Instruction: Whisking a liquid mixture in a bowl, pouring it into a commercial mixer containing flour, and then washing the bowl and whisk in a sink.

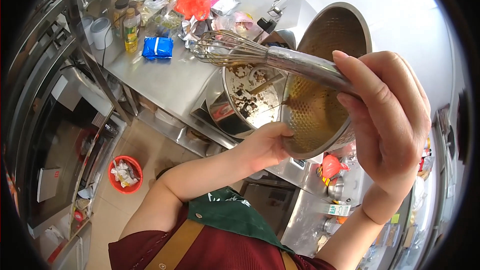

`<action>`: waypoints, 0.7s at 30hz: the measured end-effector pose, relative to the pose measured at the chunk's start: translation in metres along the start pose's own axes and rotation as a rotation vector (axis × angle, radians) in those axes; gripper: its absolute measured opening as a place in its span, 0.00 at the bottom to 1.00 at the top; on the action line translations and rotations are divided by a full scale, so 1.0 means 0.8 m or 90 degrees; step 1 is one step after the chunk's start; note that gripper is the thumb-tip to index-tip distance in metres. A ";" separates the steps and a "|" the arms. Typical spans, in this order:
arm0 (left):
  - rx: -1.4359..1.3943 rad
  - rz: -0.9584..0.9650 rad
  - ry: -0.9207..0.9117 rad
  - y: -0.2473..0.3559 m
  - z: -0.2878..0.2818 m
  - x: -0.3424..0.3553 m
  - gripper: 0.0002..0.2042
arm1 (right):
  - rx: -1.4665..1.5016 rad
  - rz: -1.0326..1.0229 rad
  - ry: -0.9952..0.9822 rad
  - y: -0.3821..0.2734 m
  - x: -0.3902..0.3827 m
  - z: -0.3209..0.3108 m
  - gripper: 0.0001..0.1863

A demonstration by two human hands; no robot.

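Observation:
My right hand (387,112) is closed round the handle of a wire whisk (305,64), raised in front of me with its wires toward the far left. My left hand (267,145) grips the near rim of a dimpled steel bowl (325,115), thumb over the edge, fingers hidden beneath. That bowl is tilted toward a mixer bowl (218,113), with yellow-brown wet residue on its inner wall and a dark trickle at its lip. Inside the mixer bowl lie white flour (263,115) and brown clumps, around a metal dough hook (266,84).
Bags, a red plastic bag (193,6), a blue packet (157,48), bottles (131,30) and white cans (101,33) crowd the steel counter (142,77). A red bin (125,174) stands on the floor at left. A small steel pot (336,188) sits at right.

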State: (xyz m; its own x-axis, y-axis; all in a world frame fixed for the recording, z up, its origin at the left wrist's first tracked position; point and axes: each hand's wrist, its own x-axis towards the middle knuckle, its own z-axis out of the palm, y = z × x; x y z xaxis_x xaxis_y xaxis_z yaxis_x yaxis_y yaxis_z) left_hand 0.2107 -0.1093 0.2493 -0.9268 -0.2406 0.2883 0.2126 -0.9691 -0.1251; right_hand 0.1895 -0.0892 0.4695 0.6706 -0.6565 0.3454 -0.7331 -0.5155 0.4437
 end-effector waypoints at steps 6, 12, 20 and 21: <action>0.002 -0.013 0.000 0.001 0.001 0.014 0.18 | -0.013 -0.001 -0.017 0.001 0.011 -0.003 0.16; 0.009 -0.032 -0.003 0.004 0.001 0.014 0.19 | -0.019 0.002 -0.039 0.000 0.010 -0.005 0.16; 0.032 -0.028 0.016 0.003 0.001 0.010 0.19 | -0.079 0.038 -0.062 -0.011 0.005 -0.008 0.16; 0.034 -0.035 0.017 0.003 -0.001 0.010 0.19 | -0.080 0.040 -0.062 -0.015 0.005 -0.011 0.16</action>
State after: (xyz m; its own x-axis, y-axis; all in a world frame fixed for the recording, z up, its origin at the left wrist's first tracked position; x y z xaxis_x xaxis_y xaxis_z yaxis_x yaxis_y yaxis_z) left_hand 0.2035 -0.1133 0.2504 -0.9453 -0.1867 0.2676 0.1775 -0.9824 -0.0586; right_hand 0.2017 -0.0807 0.4726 0.6049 -0.7392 0.2963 -0.7496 -0.4029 0.5252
